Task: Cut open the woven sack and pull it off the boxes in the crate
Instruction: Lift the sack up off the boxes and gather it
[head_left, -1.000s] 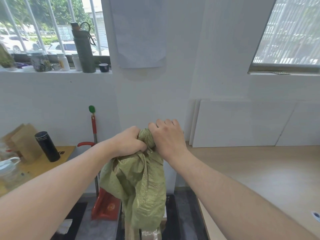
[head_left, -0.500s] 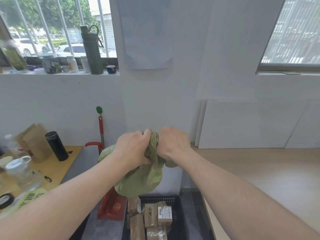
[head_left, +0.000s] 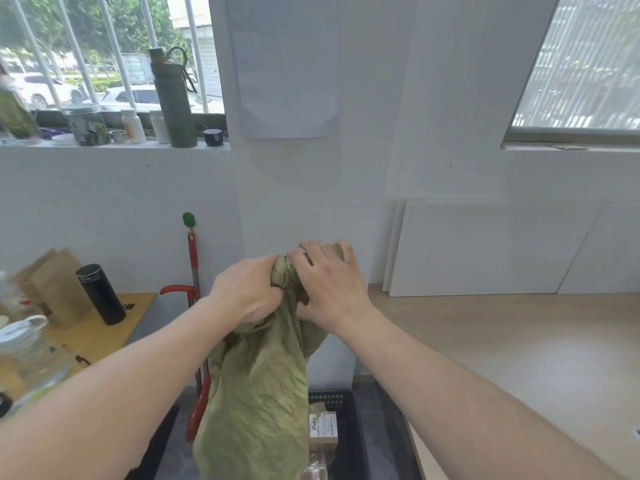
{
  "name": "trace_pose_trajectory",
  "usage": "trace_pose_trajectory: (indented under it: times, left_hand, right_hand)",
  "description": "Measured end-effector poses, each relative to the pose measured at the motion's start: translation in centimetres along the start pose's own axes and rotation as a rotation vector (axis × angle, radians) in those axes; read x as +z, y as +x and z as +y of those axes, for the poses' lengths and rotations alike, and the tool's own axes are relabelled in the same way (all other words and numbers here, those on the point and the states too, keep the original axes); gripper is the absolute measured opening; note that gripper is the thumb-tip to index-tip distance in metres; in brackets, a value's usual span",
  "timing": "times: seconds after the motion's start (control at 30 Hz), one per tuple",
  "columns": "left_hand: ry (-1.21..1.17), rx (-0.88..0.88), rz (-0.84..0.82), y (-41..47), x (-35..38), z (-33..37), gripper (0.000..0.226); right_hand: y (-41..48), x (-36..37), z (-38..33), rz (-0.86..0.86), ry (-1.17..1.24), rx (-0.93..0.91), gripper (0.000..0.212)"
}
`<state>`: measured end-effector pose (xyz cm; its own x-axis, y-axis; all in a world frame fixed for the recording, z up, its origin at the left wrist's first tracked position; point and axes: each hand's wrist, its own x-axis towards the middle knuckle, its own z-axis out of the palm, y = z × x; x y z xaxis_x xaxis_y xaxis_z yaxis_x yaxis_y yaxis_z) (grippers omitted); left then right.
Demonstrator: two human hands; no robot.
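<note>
Sack [head_left: 256, 393]: we hold it raised before us, bunched at its top; the body hangs limp in front of the crate and its lower end runs out of view.
Handling: we judge it light, soft and crinkly, and likely slick. A gathered fistful at the top is the best hold.
Left hand [head_left: 249, 292]: fingers curled round the gathered neck.
Right hand [head_left: 329, 289]: fingers slightly spread, tips hooked over the bunch, just beside the left.
Boxes [head_left: 323, 427]: brown, one with a white label, showing bare to the right of the sack.
Crate [head_left: 351, 407]: black, on the floor below.
Flask [head_left: 100, 294]: upright on the left desk, well apart.
</note>
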<state>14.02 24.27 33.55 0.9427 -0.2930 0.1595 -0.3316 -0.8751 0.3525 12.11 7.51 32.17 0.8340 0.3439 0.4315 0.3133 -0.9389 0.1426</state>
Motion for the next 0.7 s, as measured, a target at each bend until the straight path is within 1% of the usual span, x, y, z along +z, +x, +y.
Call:
trace_pose_trajectory:
  times: [0.07,0.1,0.13,0.17,0.2,0.27,0.3,0.33,0.43,0.5,0.57,0.63,0.7]
  left_hand:
    - [-0.093,-0.028,-0.005,0.4,-0.7,0.3,0.032]
    - [-0.129,-0.031,-0.02,0.7,-1.0,0.4,0.03]
    - [-0.176,-0.034,-0.04,0.8,-1.2,0.6,0.026]
    - [-0.24,-0.04,-0.066,1.0,-1.4,0.7,0.021]
    - [-0.313,-0.048,-0.099,1.1,-1.4,0.8,0.015]
    - [-0.434,-0.062,-0.169,1.1,-1.6,1.2,0.005]
    - [-0.465,-0.06,-0.205,0.9,-1.7,1.4,0.003]
    - [-0.48,-0.057,-0.238,0.8,-1.9,1.5,0.008]
    - [-0.447,-0.037,-0.316,0.5,-2.4,1.7,0.017]
    - [-0.369,0.0,-0.353,0.4,-2.6,1.7,0.016]
    - [-0.26,0.044,-0.372,0.1,-2.5,1.6,0.016]
    - [-0.176,0.076,-0.347,-0.3,-2.4,1.5,0.022]
    - [-0.06,0.107,-0.283,-0.7,-2.3,1.5,0.039]
  right_hand:
    - [-0.4,0.3,-0.3,0.043,-0.032,0.003,0.11]
    - [-0.5,0.3,-0.3,0.052,-0.025,0.022,0.116]
    - [-0.5,0.3,-0.3,0.06,-0.023,0.046,0.118]
    - [-0.4,0.2,-0.3,0.074,-0.035,0.071,0.114]
    - [-0.3,0.2,-0.3,0.11,-0.058,0.091,0.1]
    - [0.1,0.0,-0.2,0.244,-0.122,0.099,0.053]
    - [0.3,-0.1,-0.1,0.293,-0.142,0.098,0.035]
    - [0.4,-0.1,0.1,0.317,-0.152,0.089,0.027]
    - [0.4,0.1,0.3,0.293,-0.148,0.046,0.023]
    - [0.2,0.3,0.2,0.237,-0.131,0.043,0.022]
    - [0.1,0.0,-0.1,0.148,-0.108,0.06,0.026]
    - [0.2,-0.3,-0.3,0.031,-0.078,0.075,0.029]
    - [0.4,-0.3,-0.2,-0.059,-0.014,0.099,0.023]
